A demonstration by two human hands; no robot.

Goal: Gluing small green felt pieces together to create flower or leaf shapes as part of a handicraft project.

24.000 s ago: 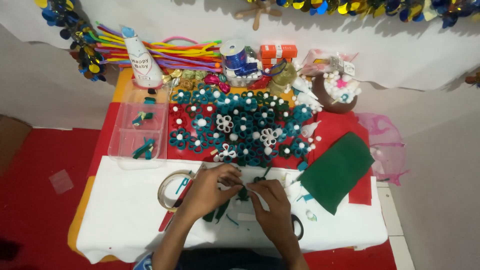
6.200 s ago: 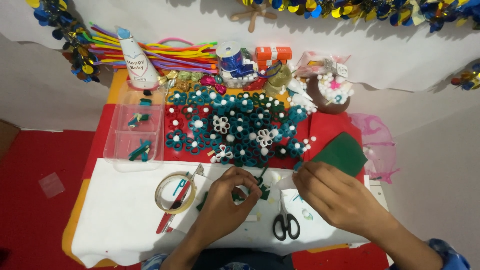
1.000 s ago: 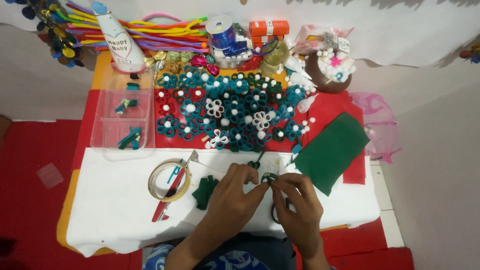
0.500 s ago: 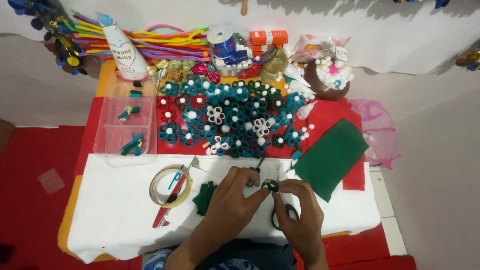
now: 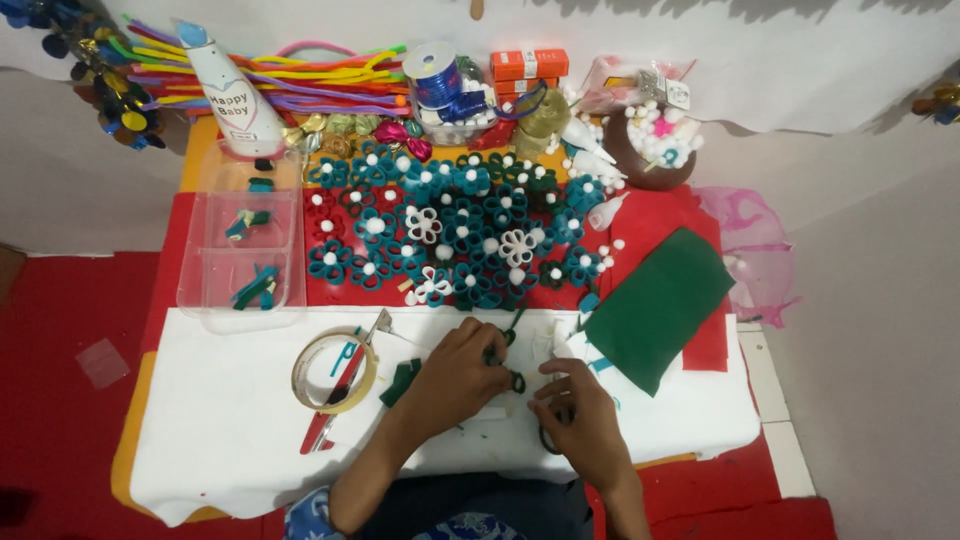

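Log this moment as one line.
left hand: pinching small green loop piece | right hand: fingertips at piece | surface: white table | nearby: tape roll

Both forearms enter from bottom edge and converge toward centre. Left forearm runs up and right at a diagonal, bare, wrist straight. Left hand [image 5: 462, 372] palm down, back of hand to camera, fingers curled and bunched at the tips on its right side, pinched closed. Right forearm comes up from lower right, shorter stretch visible, wrist slightly bent inward. Right hand [image 5: 578, 412] palm down, knuckles up, fingers folded under, thumb and index pointing up-left toward the left hand's fingertips. Hands just beside each other, fingertips nearly meeting, small gap between. What sits inside the right hand's grip: can't tell.
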